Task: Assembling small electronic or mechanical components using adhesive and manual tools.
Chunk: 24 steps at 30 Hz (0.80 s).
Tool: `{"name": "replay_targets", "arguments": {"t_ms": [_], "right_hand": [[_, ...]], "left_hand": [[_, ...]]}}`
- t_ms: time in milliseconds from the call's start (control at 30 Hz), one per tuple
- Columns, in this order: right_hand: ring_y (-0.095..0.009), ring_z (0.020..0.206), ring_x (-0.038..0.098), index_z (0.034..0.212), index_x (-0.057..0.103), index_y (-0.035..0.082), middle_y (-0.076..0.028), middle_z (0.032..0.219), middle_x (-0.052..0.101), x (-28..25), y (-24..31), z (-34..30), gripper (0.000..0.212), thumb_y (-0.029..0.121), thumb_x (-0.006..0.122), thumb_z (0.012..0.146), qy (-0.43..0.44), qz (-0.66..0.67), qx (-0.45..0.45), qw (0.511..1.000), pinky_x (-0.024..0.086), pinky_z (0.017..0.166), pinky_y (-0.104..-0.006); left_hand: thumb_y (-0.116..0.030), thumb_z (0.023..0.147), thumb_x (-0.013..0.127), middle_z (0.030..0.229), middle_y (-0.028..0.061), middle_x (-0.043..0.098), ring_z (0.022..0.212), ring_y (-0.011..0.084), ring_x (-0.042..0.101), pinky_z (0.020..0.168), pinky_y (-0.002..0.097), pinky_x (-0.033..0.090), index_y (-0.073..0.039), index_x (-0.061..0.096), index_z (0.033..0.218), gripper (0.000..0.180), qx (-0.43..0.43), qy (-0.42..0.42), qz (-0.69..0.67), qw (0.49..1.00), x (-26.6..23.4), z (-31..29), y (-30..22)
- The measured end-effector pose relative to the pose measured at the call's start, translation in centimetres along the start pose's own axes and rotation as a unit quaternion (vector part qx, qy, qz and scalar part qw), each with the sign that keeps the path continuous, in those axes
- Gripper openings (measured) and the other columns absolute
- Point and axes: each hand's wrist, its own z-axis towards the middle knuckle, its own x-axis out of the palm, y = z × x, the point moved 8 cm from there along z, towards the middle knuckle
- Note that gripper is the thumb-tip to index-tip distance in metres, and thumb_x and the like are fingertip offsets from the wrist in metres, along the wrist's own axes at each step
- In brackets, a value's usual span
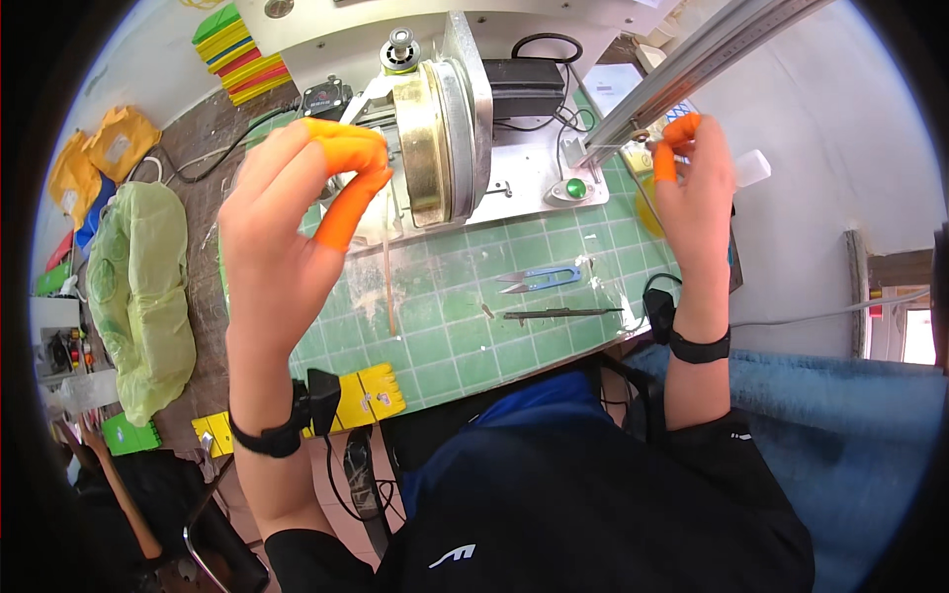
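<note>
My left hand (282, 222), with orange finger cots on thumb and fingers, is raised at the left of a brass-coloured drum (420, 148). Its thumb and fingertips are pinched together; what they hold, if anything, is too fine to see. At the right, my right hand (697, 193) is held up beside the lower end of a metal rail (672, 74). Its orange-covered thumb and index finger are curled together, and I cannot make out anything between them. The drum stands against an upright metal plate (470, 109) on a white machine base (534, 178).
On the green gridded mat (455, 341) lie blue thread snips (542, 279), dark tweezers (563, 313) and a thin stick (389, 287). A green knob (575, 188) sits on the base. Yellow cards (366, 397), a green plastic bag (143, 296) and stacked coloured cards (237, 54) are leftward.
</note>
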Motion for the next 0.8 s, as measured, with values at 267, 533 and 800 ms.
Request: {"name": "replay_targets", "arguments": {"t_ms": [267,533,800], "right_hand": [[-0.024,0.078,0.070,0.103,0.059,-0.005,-0.015,0.093,0.068,-9.3,6.6,-5.2,0.031,-0.010,0.072,0.076,0.284,0.024,0.037,0.958,0.055,0.070,-0.0299],[-0.015,0.043,0.054,0.065,0.066,0.002,-0.008,0.059,0.062,-25.2,11.3,-9.1,0.023,0.017,0.077,0.078,0.221,0.376,-0.181,0.882,0.039,0.040,-0.0233],[-0.013,0.036,0.049,0.066,0.071,0.001,-0.008,0.056,0.062,-9.8,13.7,-10.2,0.027,0.019,0.080,0.084,0.397,0.691,-0.134,0.589,0.033,0.035,-0.0235]], "left_hand": [[0.005,0.091,0.064,0.113,0.0166,0.070,0.105,0.0273,0.064,0.101,0.0375,0.044,0.008,0.067,0.106,0.016,-0.079,-0.118,-0.057,0.988,-10.2,-5.4,3.0],[-0.004,0.099,0.063,0.116,0.0161,0.068,0.104,0.0207,0.065,0.090,0.0311,0.051,0.009,0.064,0.116,0.022,-0.171,-0.300,0.239,0.907,-33.4,-30.1,6.4],[-0.034,0.082,0.070,0.094,0.0156,0.075,0.086,0.0369,0.072,0.077,0.0435,0.055,0.000,0.072,0.100,0.038,-0.504,-0.306,0.743,0.317,-54.6,-61.8,-13.9]]}}
